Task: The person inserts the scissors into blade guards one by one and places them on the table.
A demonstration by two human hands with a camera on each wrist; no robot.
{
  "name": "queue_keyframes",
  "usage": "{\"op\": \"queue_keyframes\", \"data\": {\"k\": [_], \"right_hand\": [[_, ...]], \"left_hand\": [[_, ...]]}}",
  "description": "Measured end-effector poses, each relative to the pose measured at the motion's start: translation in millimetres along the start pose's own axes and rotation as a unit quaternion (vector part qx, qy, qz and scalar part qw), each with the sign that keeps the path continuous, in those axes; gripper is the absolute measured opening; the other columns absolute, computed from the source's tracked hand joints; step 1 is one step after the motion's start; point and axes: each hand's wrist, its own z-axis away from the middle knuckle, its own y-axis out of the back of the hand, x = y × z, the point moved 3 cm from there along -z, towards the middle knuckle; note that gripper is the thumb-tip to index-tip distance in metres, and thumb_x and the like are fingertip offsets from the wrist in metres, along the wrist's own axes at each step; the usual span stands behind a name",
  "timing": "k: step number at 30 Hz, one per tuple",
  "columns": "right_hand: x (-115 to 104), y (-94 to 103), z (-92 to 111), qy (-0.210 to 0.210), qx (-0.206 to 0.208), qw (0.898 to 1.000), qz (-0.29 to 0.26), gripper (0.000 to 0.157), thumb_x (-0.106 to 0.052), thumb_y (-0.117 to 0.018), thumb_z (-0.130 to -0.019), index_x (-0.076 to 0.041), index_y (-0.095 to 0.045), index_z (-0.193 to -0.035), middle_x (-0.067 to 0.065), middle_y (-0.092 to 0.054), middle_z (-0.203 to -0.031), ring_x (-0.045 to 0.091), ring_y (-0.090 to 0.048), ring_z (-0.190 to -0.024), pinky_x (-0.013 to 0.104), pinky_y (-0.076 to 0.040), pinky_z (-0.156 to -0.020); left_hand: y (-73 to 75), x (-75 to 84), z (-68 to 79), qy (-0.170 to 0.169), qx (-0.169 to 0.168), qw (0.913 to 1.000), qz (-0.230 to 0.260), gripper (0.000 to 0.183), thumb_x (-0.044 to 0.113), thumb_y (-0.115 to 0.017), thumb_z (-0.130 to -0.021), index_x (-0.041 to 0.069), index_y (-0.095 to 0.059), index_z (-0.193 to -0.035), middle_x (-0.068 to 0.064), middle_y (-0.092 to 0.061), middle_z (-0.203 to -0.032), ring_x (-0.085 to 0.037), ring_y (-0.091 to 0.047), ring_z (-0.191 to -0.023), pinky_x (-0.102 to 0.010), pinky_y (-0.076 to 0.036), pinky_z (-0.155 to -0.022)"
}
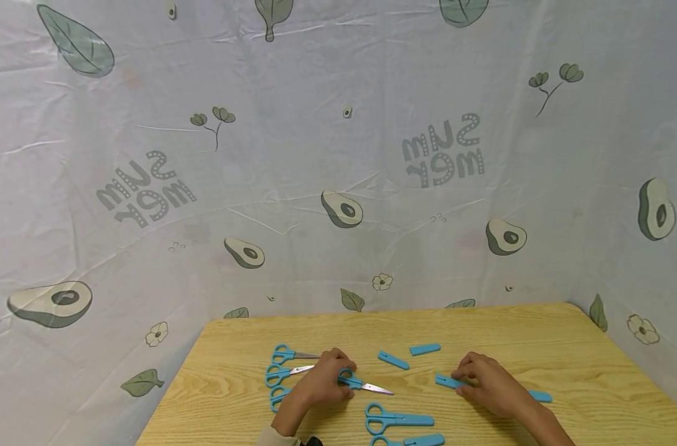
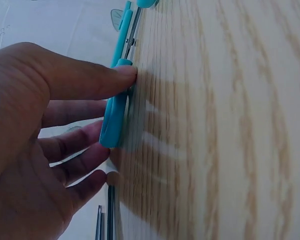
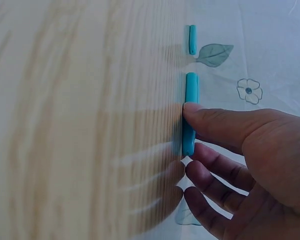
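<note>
1. Head view: the left hand is pinching scissors by the handles, blades pointing rightward across the tabletop.
2. The right hand is pinching a blue cover, apart from the blades.
3. Careful handling is probably calling for keeping the blades together, fingers behind them.

A pale, glossy, creased sheet hangs behind the table, printed with avocado halves, grey-green leaves, small flowers and mirror-reversed "summer" lettering. Before it spreads a light wood-grain tabletop, its far right corner rounded. Soft light catches the sheet's folds.
</note>
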Motion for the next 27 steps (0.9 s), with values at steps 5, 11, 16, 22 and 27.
{"op": "queue_keyframes", "data": {"k": [5, 11, 16, 22, 27], "right_hand": [[0.1, 0.1, 0.5, -0.004, 0.003, 1.000, 0.005, 0.031, -0.017, -0.081, -0.096, 0.000, -0.079, -0.121, 0.003, -0.063, -0.113, 0.007, -0.060, -0.090, 0.023, -0.054, -0.071], [0.4, 0.4, -0.8, -0.017, 0.003, 1.000, 0.008, 0.023, -0.016, -0.083, -0.094, -0.006, -0.082, -0.115, 0.001, -0.064, -0.111, 0.006, -0.060, -0.090, 0.023, -0.055, -0.072], [-1.0, 0.4, -2.3, -0.029, -0.002, 1.000, 0.012, 0.019, -0.016, -0.084, -0.093, -0.010, -0.083, -0.110, -0.001, -0.066, -0.110, 0.008, -0.063, -0.090, 0.023, -0.056, -0.074], [-2.9, -1.3, -2.5, -0.041, -0.002, 0.999, 0.008, 0.015, -0.014, -0.084, -0.092, -0.015, -0.078, -0.106, -0.004, -0.069, -0.103, 0.004, -0.064, -0.088, 0.022, -0.057, -0.073], [-4.8, -3.8, -2.6, -0.022, -0.004, 1.000, 0.000, 0.011, -0.011, -0.083, -0.094, -0.016, -0.074, -0.098, -0.007, -0.067, -0.090, -0.001, -0.056, -0.075, 0.023, -0.050, -0.063]], "left_hand": [[1.5, 1.1, 2.0, 0.011, 0.002, 0.9999, -0.001, 0.041, 0.022, -0.086, -0.093, 0.013, -0.076, -0.132, -0.002, -0.059, -0.129, -0.022, -0.051, -0.115, -0.033, -0.055, -0.092], [0.9, 0.5, 2.3, 0.019, 0.015, 0.9996, -0.015, 0.036, 0.025, -0.088, -0.091, 0.016, -0.078, -0.125, 0.003, -0.060, -0.123, -0.016, -0.051, -0.108, -0.034, -0.052, -0.092], [0.8, 1.9, 2.9, 0.014, 0.023, 0.9994, -0.021, 0.032, 0.023, -0.090, -0.089, 0.016, -0.077, -0.117, 0.003, -0.063, -0.117, -0.012, -0.053, -0.103, -0.033, -0.053, -0.091], [2.7, 4.9, 1.1, 0.006, 0.033, 0.9990, -0.029, 0.032, 0.019, -0.091, -0.087, 0.015, -0.071, -0.113, 0.003, -0.068, -0.106, -0.008, -0.062, -0.094, -0.030, -0.055, -0.086], [3.3, 5.0, -0.4, 0.010, 0.032, 0.9994, -0.011, 0.034, 0.015, -0.092, -0.085, 0.015, -0.072, -0.113, 0.003, -0.073, -0.106, -0.007, -0.069, -0.095, -0.025, -0.059, -0.082]]}}
